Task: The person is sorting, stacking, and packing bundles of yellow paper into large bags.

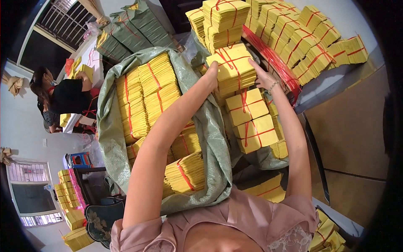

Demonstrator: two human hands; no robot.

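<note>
Between my two hands is a bundle of yellow paper [236,76], tied crosswise with red string. My left hand [212,76] presses against its left side, with the fingertips hidden. My right hand [264,78], a bracelet at the wrist, grips the right side with the thumb near the top edge. Whether the bundle is lifted or resting on those beneath, I cannot tell. Just nearer lie more tied yellow bundles [252,130]. Left of them a large green woven sack [110,122] gapes wide, packed with rows of yellow bundles [157,92]; my left forearm crosses over it.
Tall stacks of yellow bundles [224,25] rise at the back, with more rows [289,38] at the far right beside red string [289,80]. Filled green sacks [130,33] stand behind. Another person [69,98] works at a white table on the left. A dark chair [105,220] is near left.
</note>
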